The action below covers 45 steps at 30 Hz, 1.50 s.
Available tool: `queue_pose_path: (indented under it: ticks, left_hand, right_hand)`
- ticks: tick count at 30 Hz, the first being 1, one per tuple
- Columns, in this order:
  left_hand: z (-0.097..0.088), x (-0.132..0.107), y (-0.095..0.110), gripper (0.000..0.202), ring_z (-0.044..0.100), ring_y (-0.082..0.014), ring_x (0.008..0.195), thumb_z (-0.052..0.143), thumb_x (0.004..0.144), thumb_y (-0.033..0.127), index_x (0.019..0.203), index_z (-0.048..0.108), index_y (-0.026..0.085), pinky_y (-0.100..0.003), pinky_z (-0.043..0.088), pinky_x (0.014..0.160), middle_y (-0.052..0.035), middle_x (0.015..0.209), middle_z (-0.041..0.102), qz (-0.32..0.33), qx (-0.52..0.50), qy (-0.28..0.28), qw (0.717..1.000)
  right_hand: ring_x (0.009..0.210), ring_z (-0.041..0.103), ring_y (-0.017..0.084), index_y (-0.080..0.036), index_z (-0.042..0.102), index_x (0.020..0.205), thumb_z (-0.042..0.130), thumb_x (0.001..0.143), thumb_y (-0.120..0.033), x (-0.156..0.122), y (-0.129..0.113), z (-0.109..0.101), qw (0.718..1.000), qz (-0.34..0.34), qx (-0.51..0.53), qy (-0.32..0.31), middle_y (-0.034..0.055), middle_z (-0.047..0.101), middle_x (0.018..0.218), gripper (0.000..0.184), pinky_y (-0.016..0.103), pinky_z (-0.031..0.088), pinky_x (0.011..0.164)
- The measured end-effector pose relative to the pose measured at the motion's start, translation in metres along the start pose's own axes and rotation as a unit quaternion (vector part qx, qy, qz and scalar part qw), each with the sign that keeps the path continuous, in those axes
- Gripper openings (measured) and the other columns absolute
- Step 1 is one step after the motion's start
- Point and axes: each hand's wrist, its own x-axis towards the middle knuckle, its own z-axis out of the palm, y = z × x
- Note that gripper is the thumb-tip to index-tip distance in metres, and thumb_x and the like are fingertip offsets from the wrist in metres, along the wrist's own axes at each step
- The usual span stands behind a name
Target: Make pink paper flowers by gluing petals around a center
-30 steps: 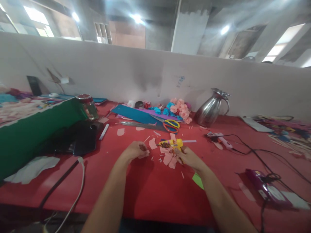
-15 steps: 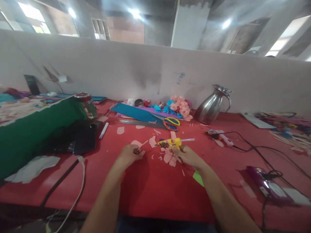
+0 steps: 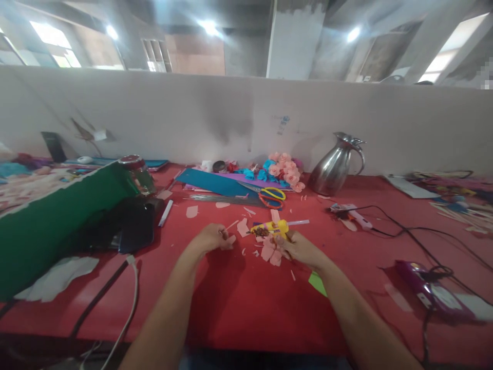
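My left hand (image 3: pixel 210 238) rests on the red table (image 3: pixel 239 298), its fingers pinched round a small pink paper petal (image 3: pixel 230 239) and what looks like a thin wire. My right hand (image 3: pixel 300 247) is closed on the grip of a yellow glue gun (image 3: pixel 271 227), whose nozzle points left toward the petal. Loose pink petal cut-outs (image 3: pixel 269 252) lie between both hands.
Red-and-yellow scissors (image 3: pixel 271 196), blue and purple sheets (image 3: pixel 215 182), paper flowers (image 3: pixel 283 172) and a steel jug (image 3: pixel 335 168) stand behind. A green roll (image 3: pixel 54 221), black pouch (image 3: pixel 127 226) and cable (image 3: pixel 115 298) lie left. Another glue gun (image 3: pixel 352 215) and purple device (image 3: pixel 431 293) sit right.
The left hand drew back slightly and then moved toward the glue gun again with the petal. The right hand has stayed in place on the gun.
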Motion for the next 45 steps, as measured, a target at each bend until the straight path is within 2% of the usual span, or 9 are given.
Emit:
queue_pose_path:
  ticks: [4, 11, 16, 20, 23, 27, 31, 37, 45]
  left_hand:
    - [0.001, 0.004, -0.004, 0.021, 0.051, -0.0136, 0.053, 0.067, 0.055, 0.035, 0.054, 0.054, 0.018, -0.025, 0.039, 0.052, 0.0009, 0.051, 0.057, 0.037, -0.022, -0.042, 0.998]
    - [-0.001, -0.007, -0.011, 0.023, 0.058, -0.0173, 0.069, 0.067, 0.058, 0.037, 0.067, 0.067, 0.016, -0.026, 0.041, 0.064, -0.0025, 0.07, 0.067, 0.068, -0.065, -0.025, 0.995]
    - [0.0, -0.008, -0.009, 0.035, 0.053, -0.0147, 0.057, 0.072, 0.055, 0.048, 0.064, 0.059, 0.017, -0.024, 0.034, 0.053, 0.0005, 0.054, 0.06, 0.056, -0.036, 0.007, 0.998]
    - [0.001, -0.004, -0.012, 0.037, 0.053, -0.0152, 0.057, 0.072, 0.053, 0.051, 0.058, 0.059, 0.017, -0.025, 0.033, 0.052, -0.0009, 0.055, 0.061, 0.063, -0.012, -0.01, 0.998]
    - [0.0, -0.001, -0.016, 0.029, 0.056, -0.0175, 0.064, 0.067, 0.061, 0.046, 0.062, 0.063, 0.016, -0.026, 0.038, 0.059, -0.0034, 0.065, 0.065, 0.094, 0.012, -0.013, 0.995]
    - [0.0, -0.002, -0.019, 0.009, 0.054, -0.016, 0.066, 0.057, 0.067, 0.025, 0.073, 0.06, 0.019, -0.025, 0.038, 0.06, -0.001, 0.069, 0.062, 0.148, 0.042, -0.004, 0.988]
    - [0.003, -0.003, -0.023, 0.016, 0.05, -0.0136, 0.064, 0.053, 0.066, 0.017, 0.081, 0.053, 0.02, -0.022, 0.035, 0.056, 0.0021, 0.069, 0.054, 0.169, 0.053, -0.008, 0.984]
    - [0.007, -0.002, -0.023, 0.015, 0.048, -0.012, 0.059, 0.055, 0.067, 0.023, 0.082, 0.05, 0.02, -0.022, 0.032, 0.054, 0.0037, 0.066, 0.049, 0.185, 0.038, -0.015, 0.982]
    - [0.007, 0.0, -0.026, 0.022, 0.046, -0.0128, 0.057, 0.06, 0.065, 0.031, 0.084, 0.054, 0.02, -0.023, 0.031, 0.053, 0.0031, 0.064, 0.054, 0.179, 0.05, -0.004, 0.983]
  right_hand:
    - [0.042, 0.039, 0.007, -0.016, 0.053, 0.084, 0.054, 0.072, -0.066, 0.002, 0.007, 0.0, 1.0, 0.014, 0.004, 0.005, -0.0057, 0.045, 0.051, 0.052, 0.021, 0.027, 0.041]
    - [0.052, 0.052, 0.01, -0.016, 0.055, 0.091, 0.056, 0.073, -0.064, 0.006, 0.018, 0.001, 0.999, 0.008, 0.041, -0.023, 0.001, 0.058, 0.069, 0.051, 0.021, 0.035, 0.046]
    - [0.049, 0.048, 0.008, -0.015, 0.055, 0.092, 0.056, 0.074, -0.063, 0.006, 0.018, 0.001, 0.999, 0.011, 0.038, -0.017, 0.0006, 0.058, 0.068, 0.051, 0.02, 0.031, 0.043]
    - [0.044, 0.044, 0.007, -0.015, 0.055, 0.091, 0.055, 0.074, -0.062, 0.005, 0.015, 0.002, 0.999, 0.006, 0.035, -0.024, -0.0007, 0.057, 0.062, 0.05, 0.02, 0.029, 0.041]
    - [0.044, 0.043, 0.006, -0.014, 0.056, 0.091, 0.054, 0.075, -0.063, 0.005, 0.013, 0.004, 0.999, 0.007, 0.03, -0.038, 0.0012, 0.059, 0.065, 0.052, 0.019, 0.029, 0.04]
    - [0.045, 0.043, 0.006, -0.014, 0.056, 0.089, 0.056, 0.072, -0.064, 0.007, 0.016, 0.006, 0.999, 0.008, 0.018, -0.03, -0.0005, 0.056, 0.062, 0.053, 0.019, 0.031, 0.042]
    - [0.043, 0.04, 0.006, -0.015, 0.055, 0.088, 0.054, 0.074, -0.064, 0.006, 0.018, 0.007, 0.999, 0.01, 0.005, -0.031, -0.0031, 0.052, 0.056, 0.052, 0.019, 0.03, 0.041]
    - [0.049, 0.042, 0.006, -0.014, 0.057, 0.082, 0.05, 0.076, -0.064, 0.003, 0.007, 0.011, 0.997, -0.005, -0.012, -0.081, 0.0011, 0.055, 0.065, 0.051, 0.02, 0.032, 0.045]
    - [0.051, 0.041, 0.01, -0.017, 0.057, 0.079, 0.052, 0.078, -0.058, 0.002, 0.002, 0.016, 0.991, -0.01, -0.118, -0.054, 0.0006, 0.052, 0.064, 0.041, 0.022, 0.031, 0.046]
